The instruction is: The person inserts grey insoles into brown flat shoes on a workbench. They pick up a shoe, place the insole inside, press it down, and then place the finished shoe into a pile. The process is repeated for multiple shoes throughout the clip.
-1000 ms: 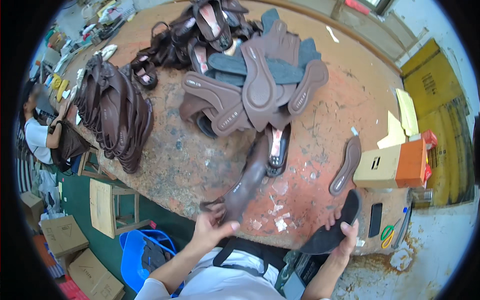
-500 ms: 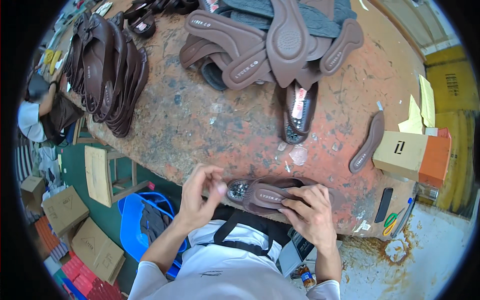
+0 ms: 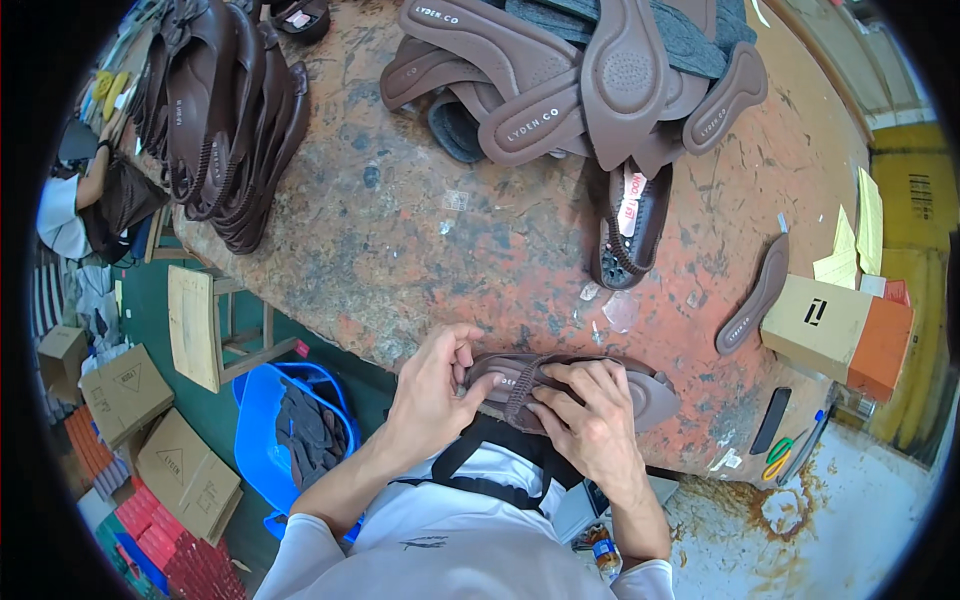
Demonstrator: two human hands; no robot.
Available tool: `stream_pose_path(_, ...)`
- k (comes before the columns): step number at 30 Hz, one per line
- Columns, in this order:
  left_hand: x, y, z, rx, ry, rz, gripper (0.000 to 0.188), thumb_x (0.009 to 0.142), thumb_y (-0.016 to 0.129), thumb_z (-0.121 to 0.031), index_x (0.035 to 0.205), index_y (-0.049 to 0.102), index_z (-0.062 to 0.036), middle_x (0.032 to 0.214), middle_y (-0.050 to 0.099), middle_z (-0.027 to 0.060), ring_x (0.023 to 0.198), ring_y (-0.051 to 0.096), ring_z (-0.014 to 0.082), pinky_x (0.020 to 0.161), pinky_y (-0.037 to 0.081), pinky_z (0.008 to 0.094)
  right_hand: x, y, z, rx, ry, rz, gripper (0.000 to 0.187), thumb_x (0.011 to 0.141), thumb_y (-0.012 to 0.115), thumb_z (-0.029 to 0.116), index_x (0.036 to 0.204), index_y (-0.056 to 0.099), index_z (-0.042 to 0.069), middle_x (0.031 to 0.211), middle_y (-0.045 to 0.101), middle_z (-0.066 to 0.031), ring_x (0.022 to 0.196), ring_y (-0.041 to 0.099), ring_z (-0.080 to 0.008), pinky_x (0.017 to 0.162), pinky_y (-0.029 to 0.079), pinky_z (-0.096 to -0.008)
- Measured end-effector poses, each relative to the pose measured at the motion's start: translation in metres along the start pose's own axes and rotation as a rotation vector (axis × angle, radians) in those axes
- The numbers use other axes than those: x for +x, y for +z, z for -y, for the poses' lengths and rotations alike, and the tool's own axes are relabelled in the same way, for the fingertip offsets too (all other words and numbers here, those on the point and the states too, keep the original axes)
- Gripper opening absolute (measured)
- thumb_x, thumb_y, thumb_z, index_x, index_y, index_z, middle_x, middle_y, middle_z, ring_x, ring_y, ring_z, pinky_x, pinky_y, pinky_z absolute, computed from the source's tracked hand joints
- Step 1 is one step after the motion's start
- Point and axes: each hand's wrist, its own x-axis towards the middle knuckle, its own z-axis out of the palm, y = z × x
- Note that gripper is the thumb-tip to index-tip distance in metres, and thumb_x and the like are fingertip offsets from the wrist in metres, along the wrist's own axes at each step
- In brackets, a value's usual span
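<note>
A dark brown sandal (image 3: pixel 521 387) with a braided strap lies at the table's near edge. A padded brown insole (image 3: pixel 655 398) runs through it under the strap, its rounded wide end sticking out on the right. My left hand (image 3: pixel 432 390) grips the sandal's left end, thumb pressed on the insole and fingers at the far rim. Just right of the strap, my right hand (image 3: pixel 590 410) is closed over the insole and the sandal's side; its fingertips partly hide what they press on.
Loose insoles (image 3: pixel 540 110) are heaped at the back, beside another sandal (image 3: pixel 630 235). Nested sandals (image 3: pixel 215 130) stand at the far left. At right are a single insole (image 3: pixel 755 295), a box (image 3: pixel 810 320), a black phone (image 3: pixel 770 420) and scissors (image 3: pixel 780 455). A blue bin (image 3: pixel 265 430) stands below.
The insole has slid left under the strap, covering the sandal's studded left end. My left hand has come down onto that end. My right hand stays on the insole. The view has shifted slightly.
</note>
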Motion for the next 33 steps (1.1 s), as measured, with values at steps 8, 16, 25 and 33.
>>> stream_pose_path(8,0.002,-0.002,-0.006,0.080,-0.014,0.034,0.049,0.085,0.086,-0.001,0.128,0.062,-0.0018,0.095,0.056,0.0120,0.077,0.060,0.0269,0.069,0.052,0.0398,-0.014,-0.027,0.023,-0.357,0.614,-0.088,0.070,0.066,0.101,0.039,0.118,0.068,0.005,0.108,0.061,-0.0125,0.106,0.057,-0.0349,0.098,0.042,-0.0482)
stream_pose_path(16,0.022,-0.002,0.016,0.254,0.694,0.155,0.020,0.085,0.081,-0.002,0.099,0.068,-0.0028,0.105,0.062,0.0133,0.098,0.066,0.0318,0.083,0.056,0.0445,-0.006,-0.021,0.008,-0.411,0.621,-0.018,0.070,0.066,0.101,0.042,0.113,0.063,0.006,0.108,0.058,-0.0115,0.107,0.054,-0.0334,0.092,0.039,-0.0465)
stream_pose_path(25,-0.016,0.105,-0.004,0.647,0.708,0.434,0.042,0.094,0.069,-0.041,0.119,0.077,-0.0080,0.117,0.071,0.0114,0.114,0.051,0.0335,0.089,0.038,0.0461,-0.047,-0.015,0.067,-0.346,0.482,0.051,0.085,0.089,0.082,0.038,0.147,0.050,-0.014,0.148,0.056,-0.0342,0.137,0.057,-0.0497,0.117,0.044,-0.0587)
stream_pose_path(33,-0.020,0.124,0.018,0.530,0.647,0.409,0.060,0.095,0.065,-0.032,0.146,0.059,-0.0017,0.141,0.064,0.0194,0.124,0.057,0.0396,0.094,0.042,0.0528,-0.021,0.009,0.020,-0.303,0.663,0.006,0.125,0.088,0.071,0.071,0.164,0.025,-0.018,0.171,0.024,-0.0414,0.164,0.017,-0.0537,0.130,0.009,-0.0712)
